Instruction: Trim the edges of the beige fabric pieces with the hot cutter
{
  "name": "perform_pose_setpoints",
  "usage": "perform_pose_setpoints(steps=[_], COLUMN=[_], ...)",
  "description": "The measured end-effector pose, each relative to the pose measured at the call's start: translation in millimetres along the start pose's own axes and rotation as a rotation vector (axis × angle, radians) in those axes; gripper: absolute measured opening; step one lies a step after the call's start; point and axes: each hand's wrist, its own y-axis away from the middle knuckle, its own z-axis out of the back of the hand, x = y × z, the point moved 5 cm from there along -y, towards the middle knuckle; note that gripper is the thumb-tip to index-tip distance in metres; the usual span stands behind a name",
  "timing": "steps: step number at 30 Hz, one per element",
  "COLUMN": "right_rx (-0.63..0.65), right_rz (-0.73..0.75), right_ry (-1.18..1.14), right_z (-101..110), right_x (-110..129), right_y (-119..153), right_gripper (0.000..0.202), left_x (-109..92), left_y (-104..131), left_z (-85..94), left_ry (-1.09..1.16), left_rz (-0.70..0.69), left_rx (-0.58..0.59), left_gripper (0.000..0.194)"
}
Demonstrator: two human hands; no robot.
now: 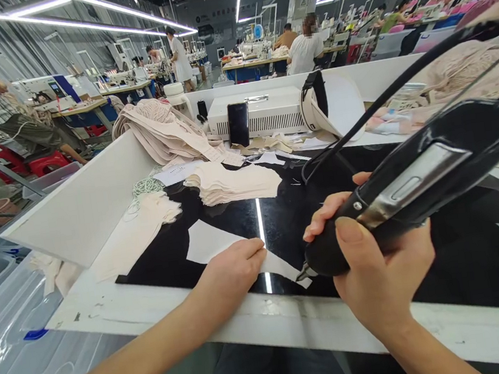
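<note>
A pale cut piece [210, 241] lies flat on the glossy black work surface [165, 247]. My left hand [233, 272] presses on its middle, fingers bent together; whether they pinch the piece is hidden. Wrapped in my right hand [373, 256] is a black handheld tool [414, 177] with a metal strip and a cable. Its pointed tip [304, 272] meets the narrow right end of the piece. Beyond my left hand sits a stack of cream fabric pieces [234, 180], and another cream pile [140, 232] lies to the left.
A white board [86, 202] edges the table's left side. At the back are a phone [239, 124], a white vented box [213, 118] and heaped beige fabric [159, 131]. The tool's black cable [376, 103] arches at right. Several people sit or stand at distant sewing stations.
</note>
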Motion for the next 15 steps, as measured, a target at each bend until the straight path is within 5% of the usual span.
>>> perform_pose_setpoints(steps=[15], right_rx=[-0.019], right_rz=[-0.029], right_ry=[-0.041], right_z=[-2], right_x=[1], right_y=[7], right_gripper=[0.058], left_x=[-3], left_y=[-1], left_z=[8.5], left_ry=[0.058], left_rz=[-0.008], left_rx=[0.084], left_gripper=[0.035])
